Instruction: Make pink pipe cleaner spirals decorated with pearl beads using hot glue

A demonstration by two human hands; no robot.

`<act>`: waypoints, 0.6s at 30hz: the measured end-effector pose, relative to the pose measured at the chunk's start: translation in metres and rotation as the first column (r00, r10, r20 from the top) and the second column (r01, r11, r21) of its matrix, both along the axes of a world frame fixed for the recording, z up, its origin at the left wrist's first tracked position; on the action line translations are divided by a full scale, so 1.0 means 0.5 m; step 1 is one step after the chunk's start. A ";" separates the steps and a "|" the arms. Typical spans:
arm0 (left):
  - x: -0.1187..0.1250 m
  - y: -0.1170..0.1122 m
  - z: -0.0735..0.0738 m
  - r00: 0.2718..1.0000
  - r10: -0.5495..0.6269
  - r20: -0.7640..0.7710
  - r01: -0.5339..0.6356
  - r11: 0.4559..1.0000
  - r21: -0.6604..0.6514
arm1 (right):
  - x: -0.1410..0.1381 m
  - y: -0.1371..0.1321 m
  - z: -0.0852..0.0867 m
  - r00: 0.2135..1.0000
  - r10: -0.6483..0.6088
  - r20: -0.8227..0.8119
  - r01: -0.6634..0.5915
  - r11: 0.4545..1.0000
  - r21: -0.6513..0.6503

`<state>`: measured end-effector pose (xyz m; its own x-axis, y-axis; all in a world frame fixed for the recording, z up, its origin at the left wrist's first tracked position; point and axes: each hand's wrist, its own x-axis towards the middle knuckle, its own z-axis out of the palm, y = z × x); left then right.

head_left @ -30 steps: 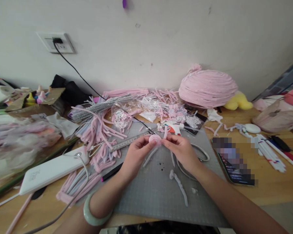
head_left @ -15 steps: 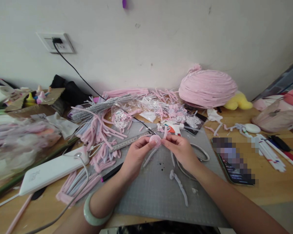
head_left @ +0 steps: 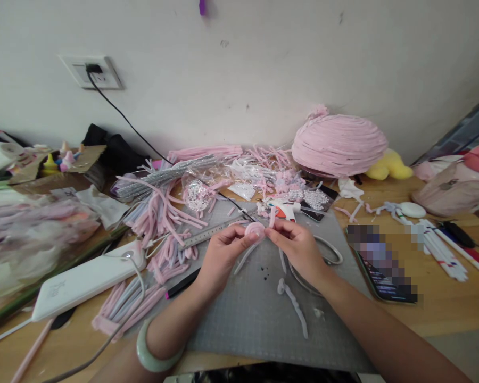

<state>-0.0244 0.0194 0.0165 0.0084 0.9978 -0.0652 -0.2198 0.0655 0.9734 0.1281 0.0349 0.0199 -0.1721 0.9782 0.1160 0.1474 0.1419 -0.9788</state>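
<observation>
A pink coil of chenille stem, wound into a flat disc, is held over the grey cutting mat. My left hand pinches the coil, its thumb across the lower edge. My right hand is closed at the coil's right side, with thumb and fingertips on the stem's free pink end, which sticks up between the hands. Below the hands lies a twisted pale lilac chenille piece. A steel ruler and a white hot glue gun lie just beyond.
Pink and lilac chenille stems pile up at left, beside a white power bank. Bagged pearl beads sit behind the ruler. A large pink bundle leans near the wall. At right lie a phone and white sticks.
Hardly anything differs. The pink coil has shifted very slightly in my fingers, and its upright end leans a touch to the right.
</observation>
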 end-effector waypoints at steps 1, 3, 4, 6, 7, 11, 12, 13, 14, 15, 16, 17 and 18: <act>-0.001 0.000 0.000 1.000 0.001 -0.005 -0.001 1.000 0.003 | 0.000 0.000 -0.001 1.000 -0.002 0.007 0.002 1.000 0.008; -0.001 0.000 0.001 1.000 -0.006 -0.004 0.006 1.000 0.003 | 0.000 -0.001 -0.001 1.000 -0.003 0.020 0.003 1.000 0.016; -0.001 0.000 0.002 1.000 -0.009 -0.001 0.009 1.000 -0.001 | 0.000 -0.002 -0.001 1.000 -0.005 0.025 0.005 1.000 0.019; 0.000 0.000 0.003 1.000 -0.009 -0.004 0.009 1.000 -0.017 | -0.001 -0.003 0.000 0.999 -0.014 0.036 0.013 1.000 0.022; 0.000 0.001 0.003 1.000 -0.007 -0.011 0.006 1.000 -0.025 | -0.001 -0.002 0.001 0.999 -0.018 0.040 0.017 1.000 0.021; -0.004 0.007 -0.003 0.999 -0.019 -0.043 0.016 0.998 -0.054 | 0.001 0.003 -0.002 0.998 -0.047 0.041 0.048 0.999 -0.021; -0.006 0.008 -0.005 0.999 -0.022 -0.044 0.020 0.998 -0.058 | 0.003 0.006 -0.005 0.998 -0.059 0.037 0.060 0.997 -0.038; -0.007 0.010 -0.008 0.999 -0.019 -0.043 0.017 0.998 -0.058 | 0.004 0.009 -0.007 0.997 -0.073 0.035 0.075 0.996 -0.056; -0.009 0.010 -0.010 0.999 -0.010 -0.043 0.008 0.999 -0.052 | 0.006 0.011 -0.009 0.996 -0.088 0.036 0.090 0.993 -0.073; -0.010 0.011 -0.012 0.999 -0.002 -0.044 0.000 0.999 -0.044 | 0.007 0.013 -0.011 0.994 -0.100 0.037 0.103 0.991 -0.089; -0.011 0.011 -0.013 0.999 0.001 -0.043 -0.002 0.999 -0.039 | 0.008 0.014 -0.011 0.993 -0.107 0.040 0.110 0.989 -0.103; -0.011 0.010 -0.013 0.999 -0.004 -0.038 0.003 0.999 -0.039 | 0.009 0.015 -0.010 0.993 -0.109 0.039 0.113 0.987 -0.112; -0.010 0.010 -0.013 1.000 -0.013 -0.027 0.012 0.999 -0.046 | 0.009 0.015 -0.009 0.994 -0.105 0.036 0.108 0.987 -0.115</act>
